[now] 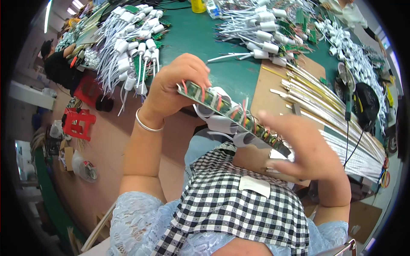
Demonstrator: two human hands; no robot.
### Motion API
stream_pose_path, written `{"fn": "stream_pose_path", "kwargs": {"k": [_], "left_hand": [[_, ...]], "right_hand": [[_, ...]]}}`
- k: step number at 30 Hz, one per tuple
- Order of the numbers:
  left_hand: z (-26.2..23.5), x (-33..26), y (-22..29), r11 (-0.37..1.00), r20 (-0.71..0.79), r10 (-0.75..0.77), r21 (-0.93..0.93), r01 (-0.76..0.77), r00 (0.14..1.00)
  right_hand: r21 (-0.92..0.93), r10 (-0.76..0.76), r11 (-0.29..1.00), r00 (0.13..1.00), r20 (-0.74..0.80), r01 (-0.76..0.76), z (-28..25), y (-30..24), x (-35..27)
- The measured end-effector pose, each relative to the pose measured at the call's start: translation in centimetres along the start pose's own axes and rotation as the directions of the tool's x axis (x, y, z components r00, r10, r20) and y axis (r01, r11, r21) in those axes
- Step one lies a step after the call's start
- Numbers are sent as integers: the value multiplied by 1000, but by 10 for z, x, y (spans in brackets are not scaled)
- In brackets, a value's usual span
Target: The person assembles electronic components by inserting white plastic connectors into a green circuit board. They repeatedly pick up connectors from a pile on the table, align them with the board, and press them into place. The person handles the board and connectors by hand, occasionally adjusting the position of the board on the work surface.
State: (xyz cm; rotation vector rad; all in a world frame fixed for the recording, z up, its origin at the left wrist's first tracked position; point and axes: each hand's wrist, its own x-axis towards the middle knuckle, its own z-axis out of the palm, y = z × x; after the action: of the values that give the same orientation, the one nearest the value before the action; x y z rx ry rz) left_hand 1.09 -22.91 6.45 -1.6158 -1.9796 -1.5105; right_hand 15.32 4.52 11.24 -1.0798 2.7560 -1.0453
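1. We hold a long green circuit strip [232, 114] slanted above our lap, just in front of the green table [192, 36].
2. Our left hand [177, 87] is closed around the strip's upper end, fingers curled over the top edge and thumb below (a firm pinch, as far as we can see).
3. Our right hand [309, 149] sits at the lower end with the fingers spread and blurred; we cannot tell whether it grips the strip or only steadies it from behind.
4. White loops [222, 123] hang under the strip's middle, and thin red wires cross its face, so we judge it best to keep fingers on the edges and off the wiring.
5. To handle it well, we would support both ends evenly: a strip this long looks as if it would bow or twist if only one end carried it.
6. We would keep it over the checked apron [239, 200], so that a slip lands it softly.
7. On the table to the right lie bundles of long pale strips [324, 106] on a brown board [269, 81]; a black tool [367, 102] with its cable sits just beyond them.
8. Heaps of white sockets with leads [128, 38] cover the table's far left, and another heap [265, 25] lies farther back.
9. Another person [57, 64] works at the far left, well apart from our hands, near a red stool [79, 123] on the floor.
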Motion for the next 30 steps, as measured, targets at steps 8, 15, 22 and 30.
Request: {"fn": "stream_pose_path", "kwargs": {"k": [8, 15, 22, 30], "left_hand": [[60, 21, 15, 990, 40, 38, 134, -43, 999], [78, 4, -3, 983, -189, 176, 85, -162, 966], [73, 11, 10, 974, -78, 211, 101, -203, 974], [73, 21, 12, 992, -21, 128, 13, -128, 992]], "right_hand": [[197, -206, 948, 955, -215, 249, 16, 35, 30], [288, -275, 916, 960, -62, 281, 21, 32, 51], [258, -297, 913, 948, -114, 317, 14, 44, 54], [497, 7, 834, 895, -446, 241, 46, 56, 39]]}}
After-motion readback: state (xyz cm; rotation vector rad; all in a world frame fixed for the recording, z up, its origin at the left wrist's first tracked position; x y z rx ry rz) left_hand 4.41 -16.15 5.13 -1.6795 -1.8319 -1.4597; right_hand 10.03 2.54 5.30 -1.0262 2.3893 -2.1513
